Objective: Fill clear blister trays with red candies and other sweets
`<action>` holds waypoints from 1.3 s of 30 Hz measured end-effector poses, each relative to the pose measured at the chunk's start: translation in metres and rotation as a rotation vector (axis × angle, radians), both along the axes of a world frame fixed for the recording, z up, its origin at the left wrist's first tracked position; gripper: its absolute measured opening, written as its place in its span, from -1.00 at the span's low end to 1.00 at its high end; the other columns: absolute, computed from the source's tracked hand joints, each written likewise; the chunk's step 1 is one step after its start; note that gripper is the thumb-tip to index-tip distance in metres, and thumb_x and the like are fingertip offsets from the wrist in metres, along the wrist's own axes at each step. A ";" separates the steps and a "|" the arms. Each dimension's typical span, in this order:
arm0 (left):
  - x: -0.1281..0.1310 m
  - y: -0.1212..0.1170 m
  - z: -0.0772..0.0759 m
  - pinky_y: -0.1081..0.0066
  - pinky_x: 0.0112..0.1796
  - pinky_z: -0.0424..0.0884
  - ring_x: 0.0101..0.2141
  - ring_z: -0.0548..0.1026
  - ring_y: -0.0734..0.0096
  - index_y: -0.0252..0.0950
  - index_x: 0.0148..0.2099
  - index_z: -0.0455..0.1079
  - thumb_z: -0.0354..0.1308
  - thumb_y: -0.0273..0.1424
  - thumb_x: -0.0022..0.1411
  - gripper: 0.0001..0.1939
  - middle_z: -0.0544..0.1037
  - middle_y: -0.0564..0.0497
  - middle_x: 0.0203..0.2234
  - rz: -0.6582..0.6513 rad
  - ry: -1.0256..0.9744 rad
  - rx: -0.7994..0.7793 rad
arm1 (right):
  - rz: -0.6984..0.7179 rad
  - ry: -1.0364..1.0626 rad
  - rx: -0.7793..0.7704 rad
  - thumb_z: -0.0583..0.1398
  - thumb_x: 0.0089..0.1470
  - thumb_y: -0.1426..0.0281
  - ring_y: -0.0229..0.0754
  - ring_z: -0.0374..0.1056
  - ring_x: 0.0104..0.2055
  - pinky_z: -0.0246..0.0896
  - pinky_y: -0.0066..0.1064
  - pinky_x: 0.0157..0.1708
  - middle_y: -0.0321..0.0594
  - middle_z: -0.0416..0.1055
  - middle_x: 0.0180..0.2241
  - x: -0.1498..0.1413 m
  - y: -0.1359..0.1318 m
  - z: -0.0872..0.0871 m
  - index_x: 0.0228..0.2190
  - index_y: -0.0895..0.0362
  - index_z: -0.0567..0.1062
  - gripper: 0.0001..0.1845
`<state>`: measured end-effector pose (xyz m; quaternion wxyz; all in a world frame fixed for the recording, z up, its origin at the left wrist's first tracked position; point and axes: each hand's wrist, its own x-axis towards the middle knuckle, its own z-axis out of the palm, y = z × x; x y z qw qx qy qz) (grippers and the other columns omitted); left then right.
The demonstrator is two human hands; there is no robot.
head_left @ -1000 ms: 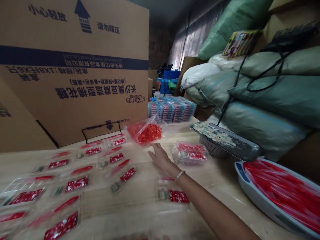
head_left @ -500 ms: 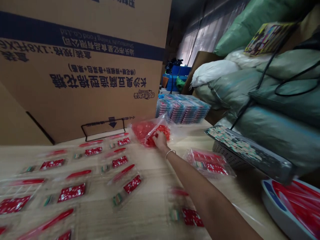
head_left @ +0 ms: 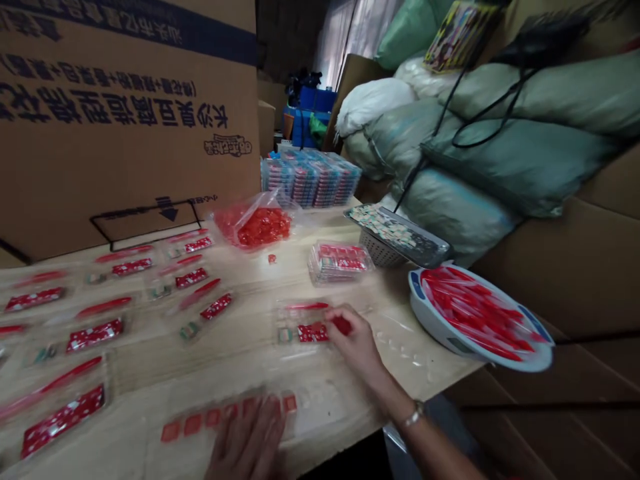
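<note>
My right hand [head_left: 357,340] is closed around small red pieces [head_left: 342,325], which show between its curled fingers. It hovers by a clear tray pack with a red stick [head_left: 307,306] and a red dotted sachet [head_left: 313,333]. Blurred slightly, my left hand [head_left: 250,433] lies with fingers stretched over a row of red square pieces [head_left: 193,424] in a clear strip tray at the table's near edge. Its fingers cover part of that row. Further back, a clear bag [head_left: 263,223] of red pieces lies open, and one loose red piece [head_left: 272,259] is in front of it.
Several filled tray packs [head_left: 95,333] spread over the left side. A stack of packs [head_left: 340,263] stands right of centre. At the right are a white basin [head_left: 450,341] of red sticks and a tray of pale pieces [head_left: 383,225]. A big carton [head_left: 125,167] rises behind.
My right hand has left the bag and come back toward me with red pieces in it. My left hand and the strip tray have come into view as the camera turned right and down.
</note>
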<state>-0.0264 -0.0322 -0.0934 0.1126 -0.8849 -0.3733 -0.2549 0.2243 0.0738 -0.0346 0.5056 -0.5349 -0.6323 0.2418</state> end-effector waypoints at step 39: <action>0.122 0.064 0.075 0.34 -0.33 0.40 -0.39 0.47 0.32 -0.29 -0.32 0.42 0.10 -0.33 0.14 -0.85 0.53 -0.01 -0.45 -0.078 -0.700 -1.096 | 0.056 0.453 -0.205 0.23 0.06 0.24 -0.25 0.37 -0.45 0.28 -0.45 -0.44 -0.27 0.46 -0.46 0.027 -0.075 -0.010 -0.39 0.13 0.46 -0.80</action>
